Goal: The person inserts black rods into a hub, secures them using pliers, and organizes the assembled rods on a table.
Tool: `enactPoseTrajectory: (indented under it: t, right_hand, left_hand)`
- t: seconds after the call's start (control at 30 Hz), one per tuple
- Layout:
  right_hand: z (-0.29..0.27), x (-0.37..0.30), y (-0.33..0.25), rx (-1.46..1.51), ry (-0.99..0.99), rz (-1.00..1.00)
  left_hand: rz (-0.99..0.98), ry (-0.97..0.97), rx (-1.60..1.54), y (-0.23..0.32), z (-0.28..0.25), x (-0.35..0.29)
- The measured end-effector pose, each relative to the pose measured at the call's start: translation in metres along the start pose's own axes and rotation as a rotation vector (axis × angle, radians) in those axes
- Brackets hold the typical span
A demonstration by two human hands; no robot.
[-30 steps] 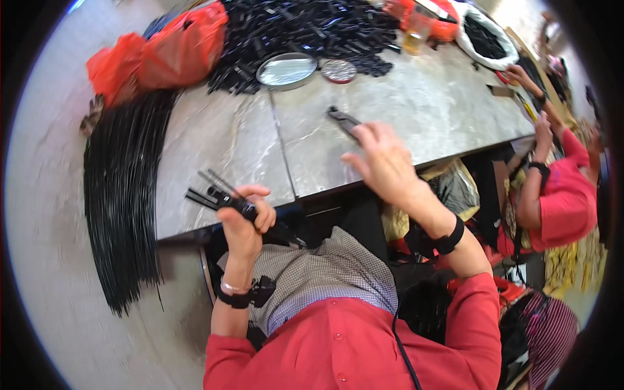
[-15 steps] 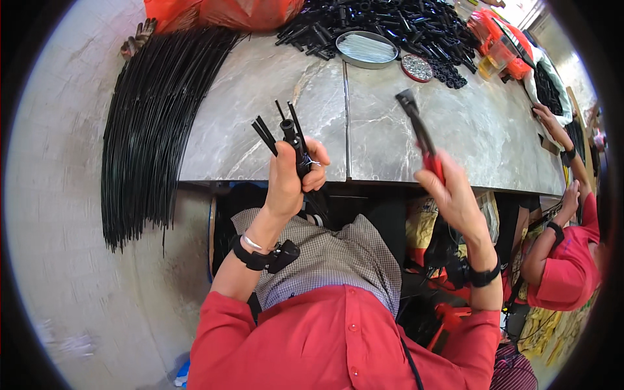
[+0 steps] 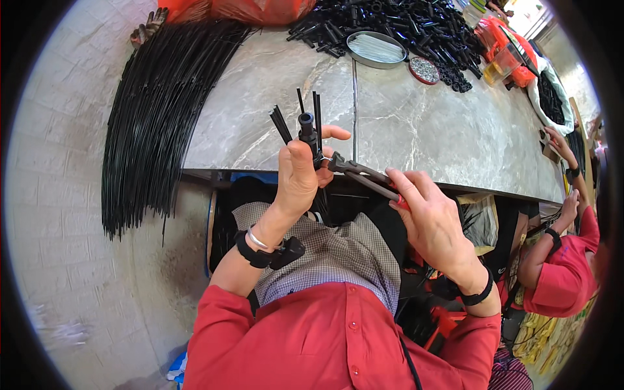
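Rods (image 3: 281, 125) and tubes (image 3: 307, 132) are black, pliers (image 3: 363, 170) dark with red handles, table (image 3: 448, 133) white-veined grey, shirt (image 3: 299, 338) plain red, lap garment (image 3: 341, 260) finely grey-checked, bag (image 3: 260, 11) orange-red.

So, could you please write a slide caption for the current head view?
Left hand holds black rods and a black tube; right hand holds pliers at a thin wire.

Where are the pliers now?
In the head view, the pliers are just right of centre, in the right hand, tip at the silvery wire by the left hand.
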State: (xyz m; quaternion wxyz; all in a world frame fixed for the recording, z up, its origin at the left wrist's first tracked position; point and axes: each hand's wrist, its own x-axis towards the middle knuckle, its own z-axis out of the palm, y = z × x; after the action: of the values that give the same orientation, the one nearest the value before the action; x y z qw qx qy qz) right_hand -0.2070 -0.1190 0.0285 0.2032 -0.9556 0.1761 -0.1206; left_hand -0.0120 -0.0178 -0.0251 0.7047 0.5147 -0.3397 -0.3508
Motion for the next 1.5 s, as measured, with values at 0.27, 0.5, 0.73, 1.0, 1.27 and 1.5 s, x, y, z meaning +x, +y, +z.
enactPoseTrajectory:
  t: [0.27, 0.5, 0.73, 1.0, 1.27, 1.5]
  right_hand:
    - [-0.002, -0.008, -0.001, 0.162, -0.084, 0.024]
    - [0.006, -0.023, -0.007, 0.559, -0.379, 0.228]
    - [0.006, -0.025, 0.001, -0.056, 0.186, 0.012]
    - [0.007, -0.039, -0.011, 0.501, -0.235, 0.332]
    - [0.006, -0.034, 0.000, 0.162, 0.099, 0.091]
    - [0.010, -0.042, -0.004, 0.625, -0.318, 0.353]
  left_hand:
    - [-0.011, -0.064, 0.048, -0.002, -0.003, -0.004]
    - [-0.004, -0.123, 0.088, -0.005, 0.000, -0.005]
    - [-0.036, -0.070, 0.106, -0.009, -0.001, -0.007]
    - [-0.037, -0.184, 0.060, -0.010, 0.000, -0.005]
    - [0.030, -0.174, -0.018, -0.016, -0.003, -0.006]
    - [0.045, -0.237, -0.035, -0.019, 0.002, -0.006]
